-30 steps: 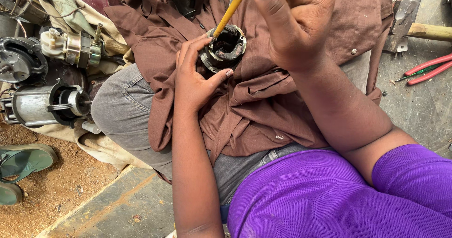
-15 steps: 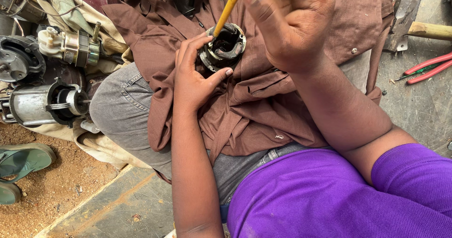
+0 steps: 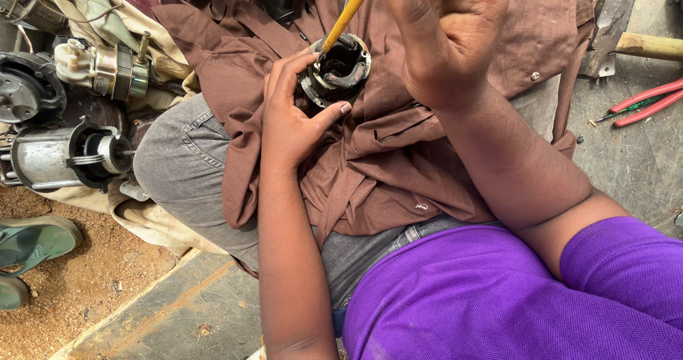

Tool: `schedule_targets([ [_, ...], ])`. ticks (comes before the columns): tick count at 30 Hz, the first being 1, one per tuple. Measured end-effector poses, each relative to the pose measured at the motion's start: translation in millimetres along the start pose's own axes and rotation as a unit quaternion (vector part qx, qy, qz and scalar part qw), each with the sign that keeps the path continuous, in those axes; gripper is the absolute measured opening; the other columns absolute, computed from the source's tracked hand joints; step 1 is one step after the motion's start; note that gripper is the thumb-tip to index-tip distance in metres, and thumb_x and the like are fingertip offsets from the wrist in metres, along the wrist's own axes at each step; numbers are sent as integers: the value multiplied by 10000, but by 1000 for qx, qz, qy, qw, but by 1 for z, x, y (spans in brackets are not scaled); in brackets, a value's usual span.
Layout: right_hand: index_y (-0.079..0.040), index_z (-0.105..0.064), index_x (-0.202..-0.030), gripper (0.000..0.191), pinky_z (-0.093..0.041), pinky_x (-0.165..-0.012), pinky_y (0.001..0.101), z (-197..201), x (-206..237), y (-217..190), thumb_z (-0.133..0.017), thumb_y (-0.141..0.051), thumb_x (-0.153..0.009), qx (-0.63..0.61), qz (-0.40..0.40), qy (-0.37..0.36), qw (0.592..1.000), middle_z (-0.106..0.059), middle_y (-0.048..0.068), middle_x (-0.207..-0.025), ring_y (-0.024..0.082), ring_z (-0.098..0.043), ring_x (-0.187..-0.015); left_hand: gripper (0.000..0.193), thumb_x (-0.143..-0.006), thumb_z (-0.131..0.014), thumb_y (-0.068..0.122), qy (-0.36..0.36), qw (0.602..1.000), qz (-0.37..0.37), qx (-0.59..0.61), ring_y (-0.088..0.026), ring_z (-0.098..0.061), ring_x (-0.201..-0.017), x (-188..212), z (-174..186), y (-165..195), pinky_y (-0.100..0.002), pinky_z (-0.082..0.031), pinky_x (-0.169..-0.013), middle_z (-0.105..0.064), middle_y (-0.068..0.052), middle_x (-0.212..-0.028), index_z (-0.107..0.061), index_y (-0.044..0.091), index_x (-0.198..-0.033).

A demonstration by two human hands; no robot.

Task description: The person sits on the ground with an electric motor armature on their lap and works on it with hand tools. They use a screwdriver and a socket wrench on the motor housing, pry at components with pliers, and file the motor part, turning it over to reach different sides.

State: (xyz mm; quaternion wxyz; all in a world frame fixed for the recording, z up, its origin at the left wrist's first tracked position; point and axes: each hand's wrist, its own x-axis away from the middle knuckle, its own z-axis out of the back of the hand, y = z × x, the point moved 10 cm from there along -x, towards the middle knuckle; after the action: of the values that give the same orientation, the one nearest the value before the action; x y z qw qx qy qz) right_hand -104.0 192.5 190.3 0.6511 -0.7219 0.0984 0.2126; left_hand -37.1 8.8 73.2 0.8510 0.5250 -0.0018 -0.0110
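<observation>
Brown cloth (image 3: 398,168) on lap, left hand (image 3: 295,114) gripping round motor housing (image 3: 336,70), right hand (image 3: 445,36) clasping yellow-handled tool (image 3: 348,13).

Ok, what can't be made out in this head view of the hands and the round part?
- Yellow-handled tool: its upper end is cut off by the top edge and its tip is hidden inside the round metal housing.
- Right hand: fingertips cut off by the top edge, so its grip is unclear.
- Housing underside: covered by the left hand and brown cloth.

Left hand (image 3: 295,114) cupped, fingers curled; right hand (image 3: 445,36) raised, grip closed.
</observation>
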Motion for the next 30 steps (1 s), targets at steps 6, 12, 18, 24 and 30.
schedule_targets([
  [6, -95, -599, -1256, 227, -613, -944, 259, -7, -10, -6, -692, 10, -1078, -72, 28, -41, 996, -705, 27, -1138, 113, -711, -1073, 748, -673, -979, 244, 0, 1000, 5, 1, -307, -574, -1335, 0, 0, -2, -426, -466, -1152, -623, -91, -1388, -623, 120, -1319],
  [12, -94, -614, -1324, 199, -579, -995, 255, -4, -2, -4, -613, 3, -1150, -26, 13, -14, 999, -698, 83, -1167, 126, -702, -1097, 750, -677, -982, 251, 1, 1000, 0, 0, -310, -580, -1330, 0, 0, -1, -426, -470, -1147, -625, -92, -1381, -625, 119, -1323],
  [18, -116, -574, -1321, 254, -594, -987, 236, -6, -4, -4, -694, -5, -1127, -115, 46, -32, 992, -686, 1, -1173, 80, -690, -1132, 752, -682, -981, 248, 1, 1000, 0, 2, -310, -579, -1331, 0, 0, -1, -427, -466, -1151, -625, -88, -1381, -618, 120, -1328],
  [24, -49, -621, -1253, 159, -576, -966, 238, 7, 1, 8, -642, -10, -1100, -42, -16, 17, 999, -712, 51, -1153, 106, -707, -1064, 744, -681, -975, 239, 0, 1000, 0, 0, -312, -574, -1335, 0, 0, 0, -427, -469, -1150, -623, -87, -1385, -627, 138, -1330],
  [30, -63, -608, -1308, 173, -588, -985, 241, 0, 1, 3, -690, -5, -1167, -52, 17, -10, 998, -706, 32, -1155, 94, -703, -1087, 742, -677, -975, 240, -1, 1000, 5, 5, -308, -572, -1337, 0, 0, -1, -430, -468, -1151, -621, -84, -1387, -626, 143, -1325],
])
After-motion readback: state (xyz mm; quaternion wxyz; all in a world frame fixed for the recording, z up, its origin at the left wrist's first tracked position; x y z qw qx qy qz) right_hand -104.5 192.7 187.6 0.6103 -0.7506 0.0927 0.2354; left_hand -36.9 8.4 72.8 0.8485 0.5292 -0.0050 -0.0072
